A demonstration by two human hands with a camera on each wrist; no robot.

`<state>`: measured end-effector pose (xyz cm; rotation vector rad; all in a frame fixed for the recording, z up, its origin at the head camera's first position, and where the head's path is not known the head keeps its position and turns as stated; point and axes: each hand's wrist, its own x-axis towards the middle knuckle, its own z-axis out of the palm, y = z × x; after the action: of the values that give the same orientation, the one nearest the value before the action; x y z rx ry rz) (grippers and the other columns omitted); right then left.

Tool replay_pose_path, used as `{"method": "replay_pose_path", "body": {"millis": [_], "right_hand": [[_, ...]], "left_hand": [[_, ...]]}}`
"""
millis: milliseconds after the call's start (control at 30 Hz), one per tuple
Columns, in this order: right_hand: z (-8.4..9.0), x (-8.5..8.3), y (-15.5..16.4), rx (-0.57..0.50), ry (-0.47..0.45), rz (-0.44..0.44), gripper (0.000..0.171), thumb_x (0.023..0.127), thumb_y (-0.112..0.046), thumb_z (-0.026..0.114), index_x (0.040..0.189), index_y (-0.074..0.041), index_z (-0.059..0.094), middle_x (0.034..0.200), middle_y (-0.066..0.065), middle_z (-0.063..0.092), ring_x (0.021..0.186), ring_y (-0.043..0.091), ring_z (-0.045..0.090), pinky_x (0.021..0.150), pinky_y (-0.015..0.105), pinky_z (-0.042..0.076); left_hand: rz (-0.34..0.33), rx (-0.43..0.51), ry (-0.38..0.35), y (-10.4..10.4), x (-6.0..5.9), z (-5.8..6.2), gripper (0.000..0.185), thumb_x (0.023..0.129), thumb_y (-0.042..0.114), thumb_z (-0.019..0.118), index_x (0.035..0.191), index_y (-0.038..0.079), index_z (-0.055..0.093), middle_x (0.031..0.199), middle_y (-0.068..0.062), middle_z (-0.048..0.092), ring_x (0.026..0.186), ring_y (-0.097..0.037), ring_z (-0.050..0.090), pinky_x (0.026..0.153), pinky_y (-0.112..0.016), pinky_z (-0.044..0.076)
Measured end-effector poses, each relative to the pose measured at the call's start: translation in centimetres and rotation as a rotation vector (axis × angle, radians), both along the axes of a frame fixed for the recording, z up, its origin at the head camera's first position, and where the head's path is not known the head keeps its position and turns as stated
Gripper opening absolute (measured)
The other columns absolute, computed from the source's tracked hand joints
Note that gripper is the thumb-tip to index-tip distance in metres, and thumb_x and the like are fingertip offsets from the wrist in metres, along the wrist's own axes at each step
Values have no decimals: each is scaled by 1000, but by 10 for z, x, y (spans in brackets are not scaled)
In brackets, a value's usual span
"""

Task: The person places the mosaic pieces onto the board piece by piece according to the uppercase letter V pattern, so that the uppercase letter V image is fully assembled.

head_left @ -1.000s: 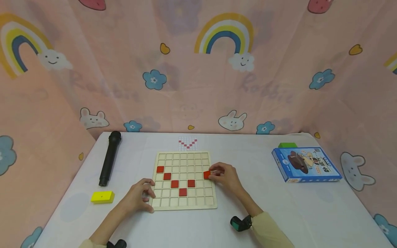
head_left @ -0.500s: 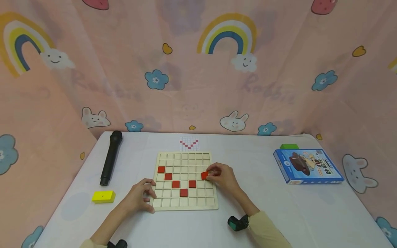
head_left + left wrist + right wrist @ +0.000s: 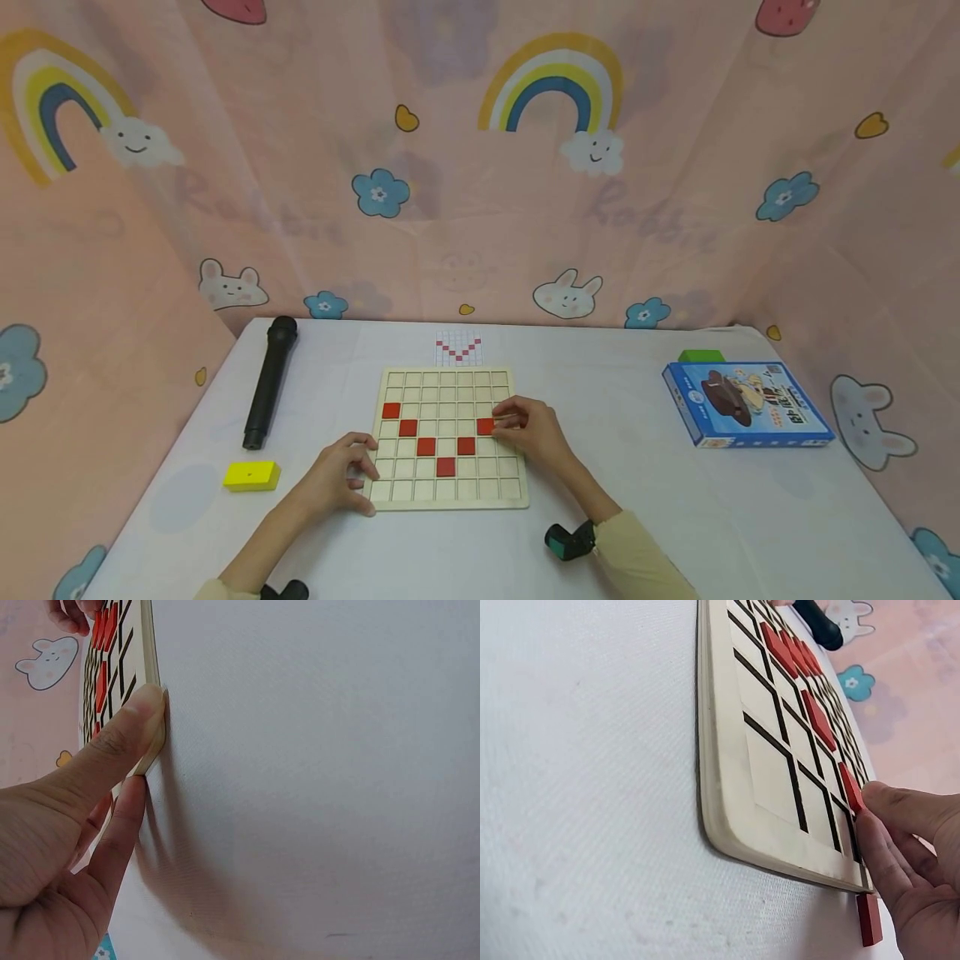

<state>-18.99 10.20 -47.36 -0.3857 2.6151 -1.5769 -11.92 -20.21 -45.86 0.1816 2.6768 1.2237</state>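
Wooden grid board (image 3: 450, 437), pale, flat at centre of white-clothed counter (image 3: 660, 500); dark lines marking square cells.
Red square tile (image 3: 485, 426), in a cell near board's right edge, under fingertips of right hand (image 3: 528, 431); grip narrow, fingers curled onto the tile, pinch itself not clearly shown in head view.
Five further red tiles (image 3: 426, 446) set in cells, running down to a low point and up again toward the held tile.
Loose red tile (image 3: 868, 919), off the board on the cloth, just beside the right hand in right wrist view.
Left hand (image 3: 341, 479), at board's lower left corner; thumb (image 3: 120, 746) pressed against board edge, fingers curled over the top face, grip closed on the board.
Small printed grid card (image 3: 458, 347), red V pattern, on cloth just beyond board's far edge.
Black microphone (image 3: 268, 382), lying lengthwise, left of board, well apart.
Yellow block (image 3: 252, 476), near counter's left front.
Blue box (image 3: 746, 404), right side, well apart; green block (image 3: 701, 356) just behind it.
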Motion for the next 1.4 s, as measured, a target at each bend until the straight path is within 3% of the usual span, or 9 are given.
{"method": "replay_pose_path", "body": {"millis": [200, 533, 700, 833, 1133, 1400], "right_hand": [[0, 1, 1, -25, -5, 22, 25, 78, 3, 75, 101, 2, 66, 95, 11, 68, 80, 18, 67, 73, 24, 55], [4, 4, 26, -96, -66, -79, 28, 78, 5, 74, 104, -1, 66, 101, 11, 67, 89, 21, 67, 76, 24, 55], [3, 5, 45, -54, -75, -101, 31, 78, 3, 74, 107, -1, 65, 105, 13, 67, 95, 25, 66, 80, 26, 55], [-3, 2, 58, 8, -73, -70, 32, 79, 2, 74, 109, -2, 65, 107, 12, 66, 96, 25, 65, 82, 30, 54], [-8, -6, 59, 103, -41, -31, 29, 78, -1, 76, 106, -3, 67, 104, 9, 69, 82, 17, 61, 73, 23, 50], [-8, -9, 61, 87, -25, -44, 25, 79, -1, 75, 103, -2, 67, 100, 9, 68, 79, 15, 63, 74, 22, 52]], "left_hand": [[6, -6, -3, 0, 0, 0, 40, 49, -4, 91, 77, 6, 64, 121, -10, 53, 96, -24, 58, 71, -22, 55], [10, -20, -5, 0, 0, 1, 39, 49, -3, 91, 76, 6, 64, 120, -9, 53, 96, -24, 58, 71, -23, 56], [15, -15, -10, 0, 0, 1, 39, 49, -4, 91, 77, 6, 65, 120, -9, 53, 96, -24, 58, 72, -23, 56], [18, -16, -11, 1, 0, 0, 38, 50, -4, 91, 77, 6, 65, 121, -9, 53, 98, -25, 58, 73, -24, 56], [8, -18, -6, -1, 0, 0, 38, 51, -2, 91, 77, 6, 65, 121, -10, 53, 98, -26, 58, 73, -24, 56], [-3, -14, -2, -1, 0, 0, 38, 51, -2, 91, 77, 6, 65, 121, -9, 53, 99, -26, 58, 73, -24, 56]]}}
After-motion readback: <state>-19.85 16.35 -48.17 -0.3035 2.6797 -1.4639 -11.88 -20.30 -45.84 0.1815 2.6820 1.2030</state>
